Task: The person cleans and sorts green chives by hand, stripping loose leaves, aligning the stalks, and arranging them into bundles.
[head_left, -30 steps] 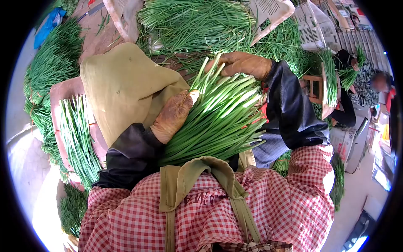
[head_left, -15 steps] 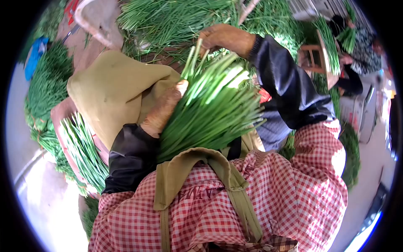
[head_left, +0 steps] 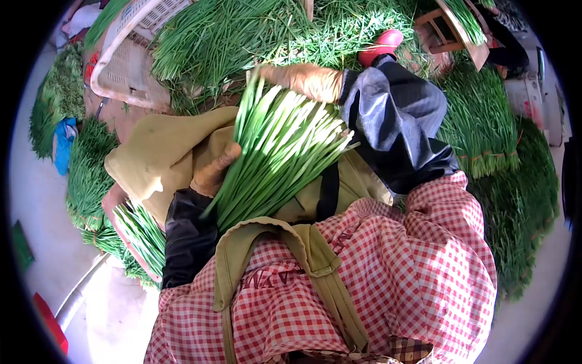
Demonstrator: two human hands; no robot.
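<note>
My left hand (head_left: 213, 172), gloved in brown, is closed round a bunch of garlic chives (head_left: 279, 145). The bunch lies slantwise over my lap, pale stem ends fanned toward the top and green leaves toward my body. At the upper stem ends is my right hand (head_left: 297, 80) in an orange-brown glove. Its fingers are pressed together and slightly blurred, and what is between them is hidden. An olive cloth (head_left: 163, 151) covers my leg beside the left hand.
Loose chives (head_left: 230, 39) are heaped in front of me, beside a white plastic basket (head_left: 130, 73). Tied bundles (head_left: 479, 121) stand at the right. More chives (head_left: 142, 233) lie on a stool at my left. A red boot (head_left: 385, 47) shows ahead; another person's dark sleeve (head_left: 506, 45) is at upper right.
The view has shifted, bringing more of the basket and right-hand bundles into sight. My right hand has straightened from a curl and reached left across the stem ends. My left hand keeps its hold.
</note>
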